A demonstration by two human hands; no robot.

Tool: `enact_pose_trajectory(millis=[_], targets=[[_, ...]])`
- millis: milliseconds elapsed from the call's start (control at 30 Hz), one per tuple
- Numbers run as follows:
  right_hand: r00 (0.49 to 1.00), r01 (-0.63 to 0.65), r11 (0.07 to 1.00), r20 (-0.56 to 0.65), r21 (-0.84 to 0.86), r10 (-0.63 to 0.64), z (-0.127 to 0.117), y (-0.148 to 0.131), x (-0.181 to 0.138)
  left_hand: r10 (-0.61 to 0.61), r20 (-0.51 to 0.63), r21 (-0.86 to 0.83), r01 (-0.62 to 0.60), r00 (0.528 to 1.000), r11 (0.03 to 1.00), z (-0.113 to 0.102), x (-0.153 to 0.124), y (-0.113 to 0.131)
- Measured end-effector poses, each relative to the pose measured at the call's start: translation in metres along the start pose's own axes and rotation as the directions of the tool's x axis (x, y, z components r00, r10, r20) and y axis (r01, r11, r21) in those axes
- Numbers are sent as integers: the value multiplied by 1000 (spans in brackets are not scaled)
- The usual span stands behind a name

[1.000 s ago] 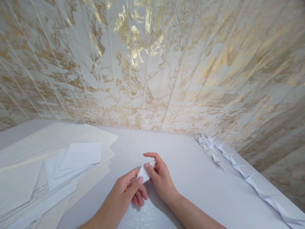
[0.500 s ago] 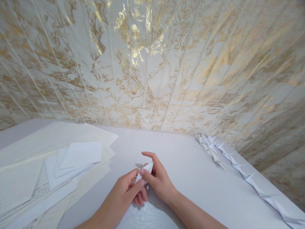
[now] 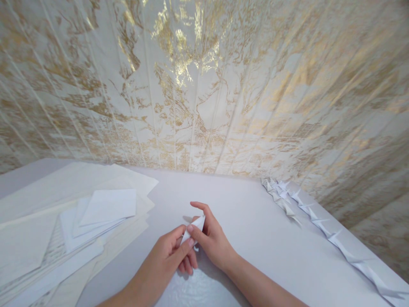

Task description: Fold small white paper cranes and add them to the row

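The left hand (image 3: 172, 252) and right hand (image 3: 216, 242) pinch one small folded paper (image 3: 199, 222) over the worktop (image 3: 246, 209), presumably to keep its layers together, while folded shapes (image 3: 348, 254) line the right side, seemingly out of the way

Your single camera sits on your head, looking forward and down over the tabletop (image 3: 243, 204). You see your hands (image 3: 217, 244) at close range towards six o'clock, with your forearms (image 3: 259, 275) entering from seven and five. The tabletop spans four to nine; the gold-patterned backdrop (image 3: 204, 85) beyond it fills twelve.
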State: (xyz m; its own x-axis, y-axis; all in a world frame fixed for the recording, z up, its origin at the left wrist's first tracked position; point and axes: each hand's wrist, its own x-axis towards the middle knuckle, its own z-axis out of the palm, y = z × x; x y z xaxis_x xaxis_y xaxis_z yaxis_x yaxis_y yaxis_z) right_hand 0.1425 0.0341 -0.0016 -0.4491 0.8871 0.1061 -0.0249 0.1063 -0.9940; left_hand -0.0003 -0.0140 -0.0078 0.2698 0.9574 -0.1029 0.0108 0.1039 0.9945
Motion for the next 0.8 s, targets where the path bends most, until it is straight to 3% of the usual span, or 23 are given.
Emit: enact_pose_trajectory(millis=[800], targets=[[1000, 13, 993, 22, -120, -10, -4, 4, 0, -5, -4, 9, 5, 1000, 1000, 0, 0, 2]])
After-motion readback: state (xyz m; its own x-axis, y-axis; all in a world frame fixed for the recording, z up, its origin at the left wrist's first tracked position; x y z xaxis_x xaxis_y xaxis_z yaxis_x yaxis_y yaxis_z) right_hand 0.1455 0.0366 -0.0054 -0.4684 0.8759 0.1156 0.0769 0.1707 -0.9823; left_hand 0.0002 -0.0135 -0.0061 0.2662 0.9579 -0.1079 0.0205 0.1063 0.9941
